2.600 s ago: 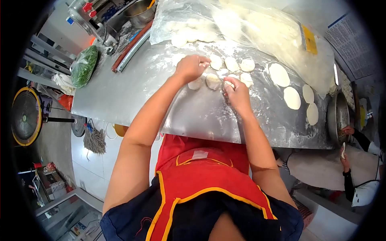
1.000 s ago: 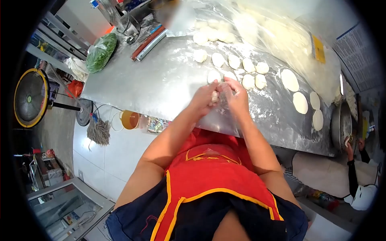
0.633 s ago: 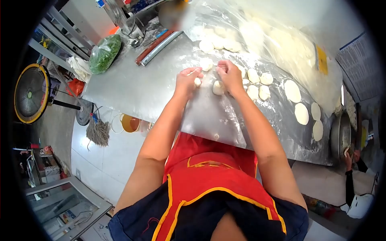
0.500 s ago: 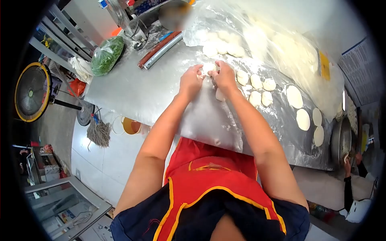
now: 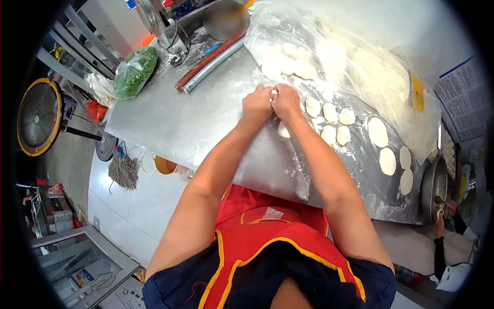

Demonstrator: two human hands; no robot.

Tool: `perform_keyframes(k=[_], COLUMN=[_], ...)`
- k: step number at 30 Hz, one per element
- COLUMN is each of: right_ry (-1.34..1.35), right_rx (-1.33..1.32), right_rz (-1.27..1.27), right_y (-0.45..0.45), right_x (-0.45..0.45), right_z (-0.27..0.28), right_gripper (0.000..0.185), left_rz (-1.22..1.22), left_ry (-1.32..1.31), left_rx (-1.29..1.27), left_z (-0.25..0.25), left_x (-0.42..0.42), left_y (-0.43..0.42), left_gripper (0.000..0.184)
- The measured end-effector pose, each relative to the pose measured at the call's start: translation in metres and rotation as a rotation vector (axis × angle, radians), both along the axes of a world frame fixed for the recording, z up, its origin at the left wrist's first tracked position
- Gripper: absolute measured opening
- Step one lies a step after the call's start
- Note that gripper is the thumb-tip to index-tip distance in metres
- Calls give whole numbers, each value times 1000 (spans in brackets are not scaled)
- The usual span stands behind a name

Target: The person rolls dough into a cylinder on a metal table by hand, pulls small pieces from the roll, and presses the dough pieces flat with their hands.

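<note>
My left hand (image 5: pixel 257 104) and my right hand (image 5: pixel 286 102) meet above the steel table (image 5: pixel 206 118). Between their curled fingers is a piece of dough (image 5: pixel 274 93), of which only a small bit shows. Another dough lump (image 5: pixel 283 130) lies under my right wrist, partly hidden by it. Right of my hands, several small dough pieces (image 5: pixel 329 112) rest on the floured surface. Farther right are several flattened dough rounds (image 5: pixel 377 132). Behind my hands, more dough pieces (image 5: pixel 288 66) sit partly beneath a clear plastic sheet (image 5: pixel 329 44).
A red rolling pin (image 5: pixel 208 63) and a grey rod (image 5: pixel 216 64) lie at the back left. Near the left edge is a bag of greens (image 5: pixel 136 73). A fan (image 5: pixel 38 117) and a mop (image 5: pixel 123 172) stand on the floor. A co-worker's hands (image 5: pixel 443 213) are by a metal pan (image 5: pixel 435 188).
My hands have come together, and the fingers now close over the dough, hiding most of it. The camera view has shifted slightly. The co-worker's hands have moved at the pan.
</note>
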State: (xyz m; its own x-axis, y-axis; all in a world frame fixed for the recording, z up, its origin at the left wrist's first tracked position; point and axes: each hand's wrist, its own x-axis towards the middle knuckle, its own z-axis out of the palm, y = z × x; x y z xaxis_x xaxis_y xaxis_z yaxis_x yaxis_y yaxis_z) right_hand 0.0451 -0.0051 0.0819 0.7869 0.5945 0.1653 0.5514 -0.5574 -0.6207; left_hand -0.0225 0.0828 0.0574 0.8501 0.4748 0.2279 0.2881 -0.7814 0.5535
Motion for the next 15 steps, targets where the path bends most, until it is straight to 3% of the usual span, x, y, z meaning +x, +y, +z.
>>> perform_keyframes(k=[3,6,7,9,11,13,14,15], right_ry=[165,732,698,633,602,571,449,185], right_rx=[34,515,557,646,572,448,437,305], right_rz=[-49,101,61,-26,-64,-102,-12,94], right_y=[-8,-34,-46,-68,-84,-91,-89,-85], right_x=[-6,-8,-6,-6,-17,-27,-41,-56], right_z=[13,26,32,43,44,33,28,25], right_gripper=[18,18,19,21,22,22,23,25], left_rz=[-11,5,17,-7,-20,-19,-15,-46], left_ry=[8,23,22,-5,-108,-173,-197,-245], left_rx=[31,51,54,-219,-504,-1114,-1422,-1559], left_z=[1,-4,-6,17,23,14,15,16], left_x=[-1,1,1,-12,-26,-31,-37,-43], left_y=[0,7,9,11,11,0,-9,-24], left_gripper=[28,32,34,41,46,46,48,42])
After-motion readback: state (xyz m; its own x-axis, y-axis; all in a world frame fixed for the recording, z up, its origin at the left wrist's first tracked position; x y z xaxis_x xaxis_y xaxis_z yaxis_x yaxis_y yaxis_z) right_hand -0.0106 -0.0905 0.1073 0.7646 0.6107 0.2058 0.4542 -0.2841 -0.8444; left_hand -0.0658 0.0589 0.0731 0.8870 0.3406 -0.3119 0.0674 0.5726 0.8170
